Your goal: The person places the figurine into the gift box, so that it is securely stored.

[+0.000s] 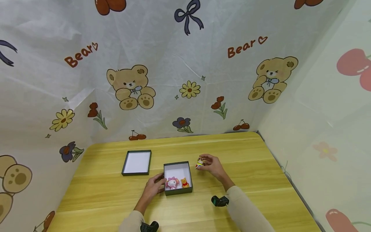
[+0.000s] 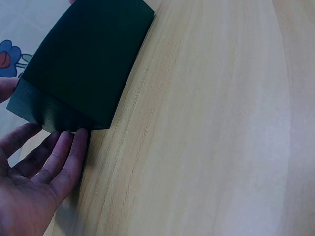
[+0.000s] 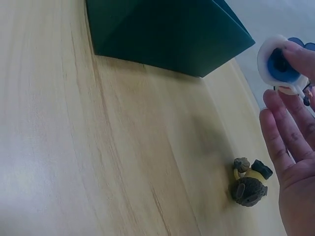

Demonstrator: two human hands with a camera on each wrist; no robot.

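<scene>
My left hand holds the left wall of an open dark green box, thumb at the rim and fingertips along the wall in the left wrist view. Inside the box, near its front wall, are a pink-and-white figurine and a yellow bear figurine in a red top. Right of the box, my right hand pinches a small white figurine with yellow, red and blue parts between thumb and fingers. The right wrist view shows its round white-rimmed base with a blue centre.
A dark green box lid with a white inside lies at the back left of the wooden table. Another small figurine, brown and yellow, sits on the table below my right hand in the right wrist view. A patterned cloth wall stands behind.
</scene>
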